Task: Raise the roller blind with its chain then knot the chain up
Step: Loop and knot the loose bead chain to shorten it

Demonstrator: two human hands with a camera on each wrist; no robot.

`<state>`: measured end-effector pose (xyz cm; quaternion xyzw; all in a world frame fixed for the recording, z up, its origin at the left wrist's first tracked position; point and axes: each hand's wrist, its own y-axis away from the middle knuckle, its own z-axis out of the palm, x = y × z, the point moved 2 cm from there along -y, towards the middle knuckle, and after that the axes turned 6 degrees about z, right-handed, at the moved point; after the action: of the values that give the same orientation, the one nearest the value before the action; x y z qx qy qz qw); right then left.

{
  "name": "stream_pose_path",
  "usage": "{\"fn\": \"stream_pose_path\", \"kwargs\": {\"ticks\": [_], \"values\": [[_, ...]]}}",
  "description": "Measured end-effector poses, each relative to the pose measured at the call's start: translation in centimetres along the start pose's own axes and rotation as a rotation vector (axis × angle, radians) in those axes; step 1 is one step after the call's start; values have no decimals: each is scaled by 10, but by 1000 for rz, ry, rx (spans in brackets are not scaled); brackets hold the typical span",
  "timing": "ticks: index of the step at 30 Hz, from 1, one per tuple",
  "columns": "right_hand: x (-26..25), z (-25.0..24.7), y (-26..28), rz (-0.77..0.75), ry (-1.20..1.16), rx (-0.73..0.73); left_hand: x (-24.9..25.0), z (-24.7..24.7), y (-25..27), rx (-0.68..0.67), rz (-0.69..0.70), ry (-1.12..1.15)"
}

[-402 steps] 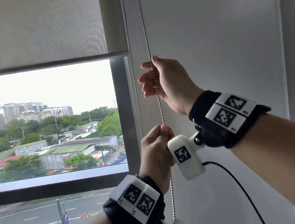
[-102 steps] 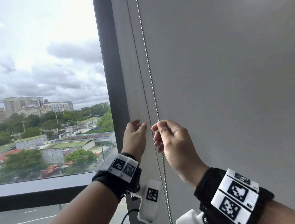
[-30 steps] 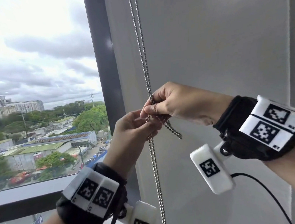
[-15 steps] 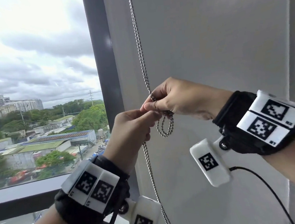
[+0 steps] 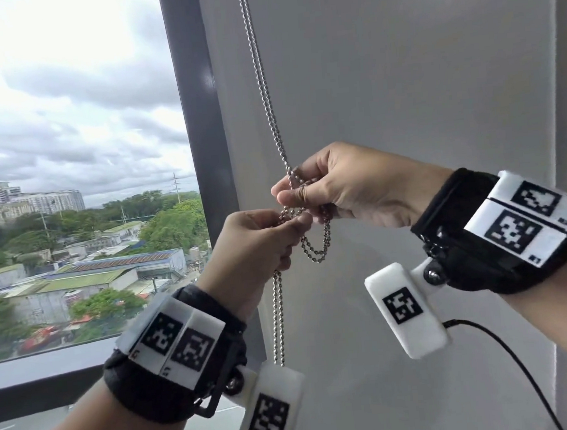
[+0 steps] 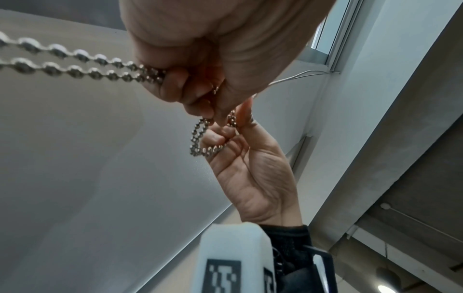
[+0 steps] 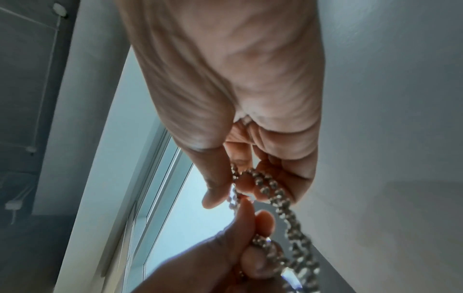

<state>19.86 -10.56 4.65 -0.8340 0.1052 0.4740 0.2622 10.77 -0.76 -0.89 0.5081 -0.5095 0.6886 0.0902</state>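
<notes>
We have the bead chain (image 5: 267,90) hanging down the wall (image 5: 399,70) just beside the dark window frame (image 5: 196,120), its two strands running nearly vertical from above into our hands and on below them. Our right hand (image 5: 347,186) sits higher and pinches the doubled strands between thumb and forefinger; a short loop (image 5: 317,246) sags beneath it. Our left hand (image 5: 257,247) lies lower and towards the window, fingers curled round the strands, its thumb tip meeting the right thumb at the crossing. In the left wrist view the loop (image 6: 200,138) hangs between both sets of fingertips (image 6: 218,136). We judge the raising done, since no blind shows over the glass, and the knot half formed: the loop opens downward, directly below the right grip, so the left hand, nearer the free lower length, should feed through it
</notes>
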Motion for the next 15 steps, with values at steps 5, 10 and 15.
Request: {"fn": "stream_pose_path", "kwargs": {"ticks": [5,10,15], "values": [[5,-7,5,147,-158,-105,0,-6,-3,77,-51,-17],[4,-9,12,268,-327,-199,0,-6,-5,162,-67,9],[10,-5,10,196,-124,-167,4,-1,-4,188,-67,43]]}}
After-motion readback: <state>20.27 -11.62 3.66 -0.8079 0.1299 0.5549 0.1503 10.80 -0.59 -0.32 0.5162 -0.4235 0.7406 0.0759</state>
